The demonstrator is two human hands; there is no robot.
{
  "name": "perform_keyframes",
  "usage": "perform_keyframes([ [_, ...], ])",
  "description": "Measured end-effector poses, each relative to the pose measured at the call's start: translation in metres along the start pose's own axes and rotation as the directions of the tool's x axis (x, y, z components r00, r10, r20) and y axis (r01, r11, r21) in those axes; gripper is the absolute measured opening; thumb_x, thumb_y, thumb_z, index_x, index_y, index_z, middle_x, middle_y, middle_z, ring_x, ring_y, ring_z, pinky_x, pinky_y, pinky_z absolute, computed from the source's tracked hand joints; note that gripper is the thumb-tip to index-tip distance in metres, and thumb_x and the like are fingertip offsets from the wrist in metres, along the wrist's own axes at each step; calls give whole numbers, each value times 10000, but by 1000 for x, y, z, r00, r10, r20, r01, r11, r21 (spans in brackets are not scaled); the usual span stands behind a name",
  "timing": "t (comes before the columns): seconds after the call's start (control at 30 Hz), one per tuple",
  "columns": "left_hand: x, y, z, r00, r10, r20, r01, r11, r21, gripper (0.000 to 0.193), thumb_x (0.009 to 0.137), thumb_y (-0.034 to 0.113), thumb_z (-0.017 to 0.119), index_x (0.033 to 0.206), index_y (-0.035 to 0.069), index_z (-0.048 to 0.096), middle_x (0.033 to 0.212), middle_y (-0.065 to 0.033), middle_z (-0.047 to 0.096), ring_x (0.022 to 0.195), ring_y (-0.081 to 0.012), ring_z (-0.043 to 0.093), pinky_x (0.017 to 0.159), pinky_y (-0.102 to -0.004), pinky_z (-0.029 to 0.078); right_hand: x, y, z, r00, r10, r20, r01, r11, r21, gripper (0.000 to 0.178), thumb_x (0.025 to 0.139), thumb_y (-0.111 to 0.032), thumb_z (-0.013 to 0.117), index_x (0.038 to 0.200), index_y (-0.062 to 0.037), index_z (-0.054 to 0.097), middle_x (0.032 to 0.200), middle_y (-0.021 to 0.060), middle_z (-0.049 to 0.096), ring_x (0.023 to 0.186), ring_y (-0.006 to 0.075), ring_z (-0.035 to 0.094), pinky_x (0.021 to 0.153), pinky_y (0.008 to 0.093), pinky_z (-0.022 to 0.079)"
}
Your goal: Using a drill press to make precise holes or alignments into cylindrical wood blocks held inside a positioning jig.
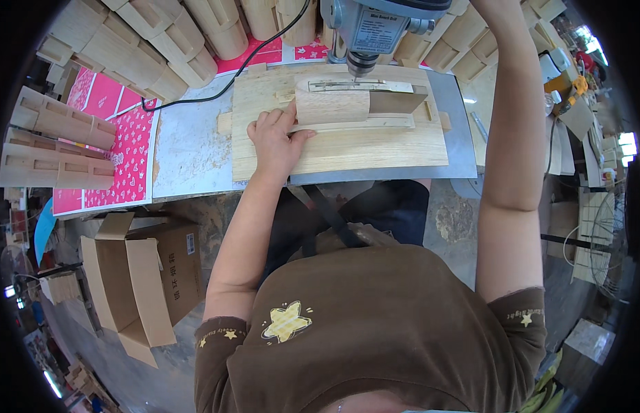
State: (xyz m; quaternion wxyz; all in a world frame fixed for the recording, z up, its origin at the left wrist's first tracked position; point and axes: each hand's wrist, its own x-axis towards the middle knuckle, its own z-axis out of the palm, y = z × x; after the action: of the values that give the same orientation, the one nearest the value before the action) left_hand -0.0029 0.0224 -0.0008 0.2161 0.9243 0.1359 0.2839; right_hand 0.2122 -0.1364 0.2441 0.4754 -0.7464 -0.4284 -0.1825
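Observation:
My left hand (278,138) grips the left end of a pale wooden piece with a rounded side (332,107), its thumb along the near edge and fingers at the end. The piece lies in a wooden jig on a flat board (361,155). Above its far side hangs the chuck (362,64) of a small bench drill (375,31); I cannot tell whether the bit touches the wood. My right forearm (516,110) reaches up past the drill's right side, and the hand itself is cut off by the upper edge.
Stacks of similar wooden pieces (148,41) stand behind and left, partly on pink patterned sheeting (130,148). A black cable (230,82) curves across the metal tabletop (189,138). On the floor at left sits an open cardboard box (165,275). A yellow-orange tool (579,85) lies at right.

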Motion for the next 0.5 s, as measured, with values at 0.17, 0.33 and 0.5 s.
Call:
perform_keyframes([
  [0.17, -1, -2, -1, 1000, 13, -17, -13, 1000, 12, 595, 597, 285, 763, 1137, 86, 612, 769, 16, 553, 803, -185, 494, 763, -356, 278, -66, -45, -17, 993, -65, -94, 26, 932, -362, 261, 885, -194, 503, 881, 38, 621, 728, 153, 599, 710, 191, 566, 663, 299, 438],
  [0.33, 2, -2, 1, 1000, 21, -15, -21, 1000, 2, 596, 598, 273, 765, 1143, 88, 610, 755, 17, 542, 796, -185, 495, 765, -354, 279, -144, -31, 2, 988, 135, -78, -144, 981, -131, 106, 845, -78, 601, 914, 1, 620, 748, 86, 606, 693, 120, 563, 620, 244, 433],
  [0.5, 2, 0, -1, 999, 35, -5, -35, 999, -5, 603, 597, 261, 770, 1152, 90, 605, 753, 14, 538, 795, -190, 497, 768, -354, 283, -176, 12, 42, 990, 76, -120, -76, 997, 0, 87, 845, -56, 579, 900, -2, 619, 689, 83, 558, 610, 170, 525, 562, 273, 402],
])
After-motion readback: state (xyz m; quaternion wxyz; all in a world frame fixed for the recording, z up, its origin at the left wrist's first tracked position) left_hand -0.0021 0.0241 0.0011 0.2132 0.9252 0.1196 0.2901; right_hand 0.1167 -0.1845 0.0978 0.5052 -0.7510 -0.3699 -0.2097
